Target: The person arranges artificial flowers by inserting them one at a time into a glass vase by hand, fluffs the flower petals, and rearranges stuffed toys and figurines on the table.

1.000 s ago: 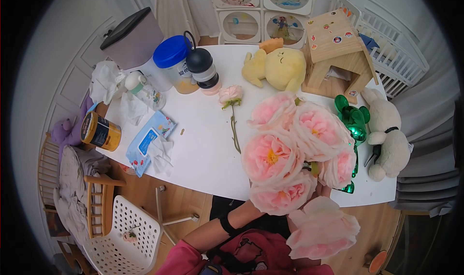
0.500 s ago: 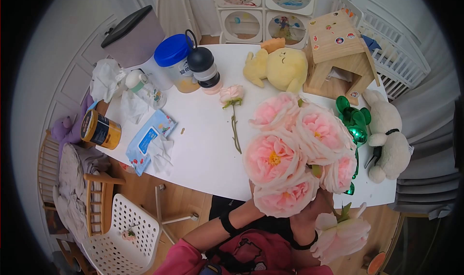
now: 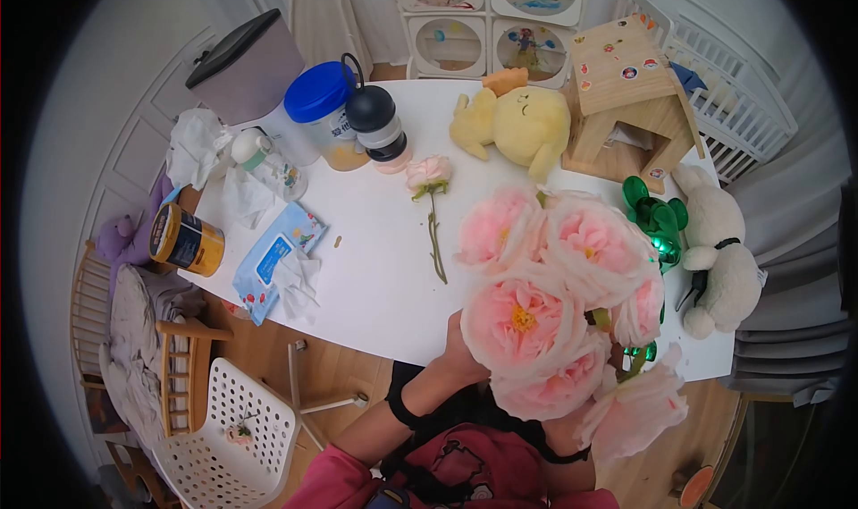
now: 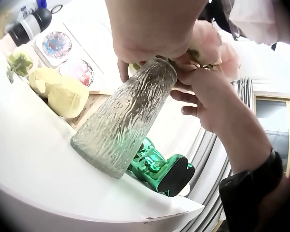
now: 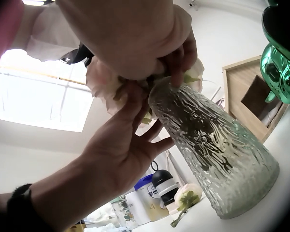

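Note:
Several large pale-pink roses [image 3: 523, 317] form a bunch above a textured clear glass vase [image 4: 125, 116], which stands on the white table [image 3: 375, 277]. The blooms hide the vase in the head view. My left hand [image 5: 118, 152] is at the vase's mouth, its thumb and fingers around the stems just over the rim. My right hand [image 5: 130, 41] is on the other side of the mouth, fingertips right at the rim, pinching the stem of a rose [image 3: 636, 411] that leans out to the lower right. The blooms partly cover both hands from above.
A single pink rose [image 3: 429, 178] lies mid-table. Behind are a yellow plush toy [image 3: 527, 125] and a wooden house [image 3: 626, 89]. A shiny green figure [image 4: 159, 166] stands close to the vase, beside a white plush [image 3: 715, 259]. Leftward are a wipes pack [image 3: 277, 259] and bottles.
The bunch has shifted slightly right and down, showing more of my left hand. The leaning rose by my right hand has turned, then moved up against the bunch.

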Action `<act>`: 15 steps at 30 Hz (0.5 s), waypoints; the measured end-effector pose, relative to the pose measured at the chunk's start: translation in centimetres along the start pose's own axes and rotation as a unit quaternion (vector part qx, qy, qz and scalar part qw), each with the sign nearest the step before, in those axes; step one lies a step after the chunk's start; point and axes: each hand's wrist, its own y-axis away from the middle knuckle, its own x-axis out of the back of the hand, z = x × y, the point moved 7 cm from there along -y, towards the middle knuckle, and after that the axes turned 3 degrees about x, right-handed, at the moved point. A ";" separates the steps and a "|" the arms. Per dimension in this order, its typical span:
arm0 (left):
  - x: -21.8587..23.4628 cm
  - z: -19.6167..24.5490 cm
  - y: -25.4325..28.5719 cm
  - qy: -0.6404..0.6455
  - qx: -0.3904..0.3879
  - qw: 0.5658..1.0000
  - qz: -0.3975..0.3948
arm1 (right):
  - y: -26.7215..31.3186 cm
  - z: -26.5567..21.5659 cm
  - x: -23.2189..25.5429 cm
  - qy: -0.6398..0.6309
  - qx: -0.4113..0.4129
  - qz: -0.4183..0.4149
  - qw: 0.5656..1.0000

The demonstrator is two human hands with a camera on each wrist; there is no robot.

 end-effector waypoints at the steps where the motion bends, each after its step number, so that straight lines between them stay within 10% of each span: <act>1: 0.0 0.2 0.0 0.000 0.000 1.000 0.000 | 0.0 0.1 -0.2 0.003 0.000 -0.001 1.000; 15: 0.2 1.2 -0.2 -0.057 0.064 0.994 0.061 | -0.4 1.6 0.3 0.038 -0.003 -0.016 0.999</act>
